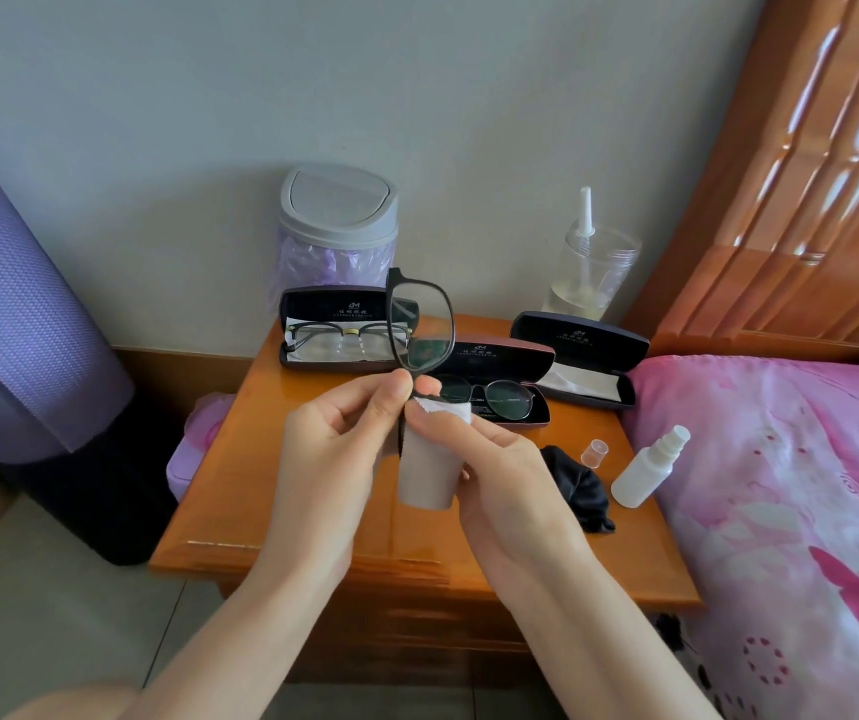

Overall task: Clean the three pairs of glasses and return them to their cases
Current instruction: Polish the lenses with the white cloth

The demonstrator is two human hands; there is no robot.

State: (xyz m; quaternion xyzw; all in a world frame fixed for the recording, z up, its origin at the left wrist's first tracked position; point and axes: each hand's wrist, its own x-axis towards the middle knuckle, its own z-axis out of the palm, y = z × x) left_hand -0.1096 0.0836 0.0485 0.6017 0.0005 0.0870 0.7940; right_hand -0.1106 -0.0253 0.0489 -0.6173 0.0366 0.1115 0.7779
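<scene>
Nearest, the left hand (344, 444) pinches the black-framed glasses (421, 324) near the bridge, its thumb and forefinger fingers (391, 402) pressed together on the frame. The glasses are held on end above the surface (229, 501), so one lens stands clear above the hands. The right hand (495, 470) grips the cleaning cloth (432, 459), which is wrapped over the lower lens. Its thumb presses on the front of the cloth, and the other fingers are hidden behind it.

The glasses look light but delicate. The lenses would smear or scratch under bare fingers, and the hinges and temples would bend if twisted. The rim or bridge is probably the best place to hold them, with only the soft, limp cloth touching the glass.

Just beyond the right hand, a black pouch (580, 485), a small clear cap (595, 453) and a white spray bottle (648, 470) lie on the surface.

Farther back there are three open cases:
- The middle case (500, 356) holds round glasses (495, 397).
- The left case (336, 306) holds half-rim glasses (349, 335).
- The right case (580, 340) holds only a pale cloth, so it is presumably where the pair in hand belongs.

Against the wall stand a lidded bin (336, 226) and a clear jar (591, 267) with a nozzle.
</scene>
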